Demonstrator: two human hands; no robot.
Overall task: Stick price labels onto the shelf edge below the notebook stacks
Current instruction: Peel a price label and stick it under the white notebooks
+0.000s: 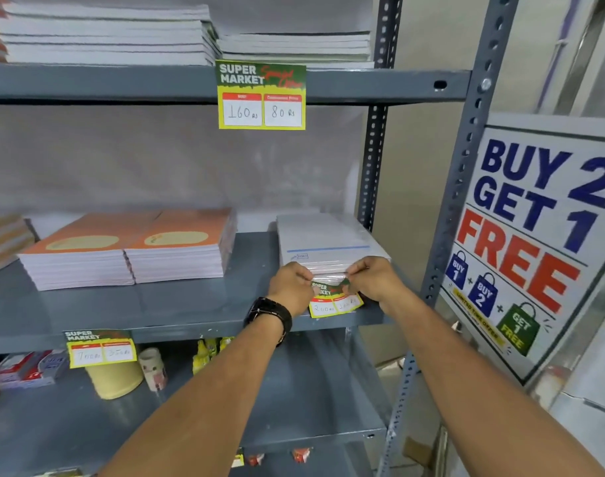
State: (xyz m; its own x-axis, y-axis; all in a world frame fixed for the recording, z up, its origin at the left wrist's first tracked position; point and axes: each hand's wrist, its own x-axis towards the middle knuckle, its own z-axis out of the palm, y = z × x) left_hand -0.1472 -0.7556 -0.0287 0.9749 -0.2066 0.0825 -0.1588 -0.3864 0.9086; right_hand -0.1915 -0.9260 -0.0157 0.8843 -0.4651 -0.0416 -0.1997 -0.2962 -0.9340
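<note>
The price label [333, 302] was pinched at its top corners by the left hand [291, 285] and right hand [371, 278]. Its long axis ran sideways between the grips, slightly tilted, printed face outward, against the shelf edge [191, 330] below them.

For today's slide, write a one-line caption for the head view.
Both hands, left hand and right hand, press a price label onto the shelf edge below white notebooks.
</note>
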